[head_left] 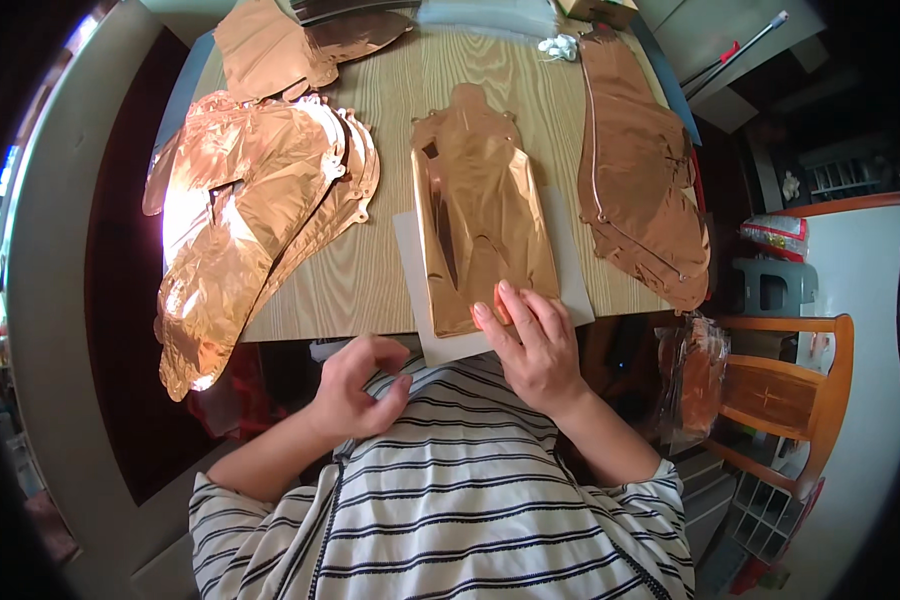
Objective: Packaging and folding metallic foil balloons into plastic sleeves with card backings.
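Observation:
A copper-coloured foil sheet (490, 215), with a tabbed outline at its far end, lies in front of me on a pale board (576, 275). Its long sides reflect light, and a dark strip shows along the left one. Near the sheet's lower right corner, my right hand (538, 350) presses down with its fingers around a small orange piece (500, 303), mostly hidden by the fingertips. My left hand (360, 385) hovers by the table's front edge, fingers loosely curled and thumb apart, holding nothing.
Shiny copper foil sheets (240, 210) are piled at the left, overhanging the front edge of the wooden table (370, 290). More foil pieces (635, 165) lie at the right. A crumpled white wad (558, 47) sits at the back. A wooden chair (770, 390) stands at the right.

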Available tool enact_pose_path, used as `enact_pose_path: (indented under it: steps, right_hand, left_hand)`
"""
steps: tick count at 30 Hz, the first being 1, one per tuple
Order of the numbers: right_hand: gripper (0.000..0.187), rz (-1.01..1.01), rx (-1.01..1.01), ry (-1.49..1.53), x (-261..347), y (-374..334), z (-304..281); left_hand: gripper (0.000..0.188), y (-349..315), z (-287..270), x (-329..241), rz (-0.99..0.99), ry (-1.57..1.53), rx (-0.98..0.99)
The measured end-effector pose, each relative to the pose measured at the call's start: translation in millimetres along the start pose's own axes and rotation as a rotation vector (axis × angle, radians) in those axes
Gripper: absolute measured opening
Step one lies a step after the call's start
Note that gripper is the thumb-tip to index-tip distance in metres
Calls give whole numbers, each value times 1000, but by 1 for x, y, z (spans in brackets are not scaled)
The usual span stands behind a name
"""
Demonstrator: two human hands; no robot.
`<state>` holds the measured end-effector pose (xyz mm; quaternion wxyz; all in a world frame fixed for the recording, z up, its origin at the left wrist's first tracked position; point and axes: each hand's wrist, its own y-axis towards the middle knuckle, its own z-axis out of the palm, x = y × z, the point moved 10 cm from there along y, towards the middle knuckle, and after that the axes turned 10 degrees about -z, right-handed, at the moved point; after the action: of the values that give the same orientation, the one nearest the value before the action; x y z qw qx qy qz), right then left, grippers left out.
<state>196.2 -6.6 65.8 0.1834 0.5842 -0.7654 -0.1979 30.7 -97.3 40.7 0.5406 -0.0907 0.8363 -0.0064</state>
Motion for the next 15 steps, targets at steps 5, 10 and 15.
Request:
enact_pose_path:
  steps: [5,10,15]
  right_hand:
    - [39,30,-38,18,17,1,-20]
    - [41,47,-29,30,25,-4,-24]
    - [42,41,-19,-18,28,-14,-8]
  left_hand:
    - [40,-1,22,43,-577,-894,104]
    - [36,10,6,28,-411,-931,-56]
    - [28,9,8,17,-396,-523,112]
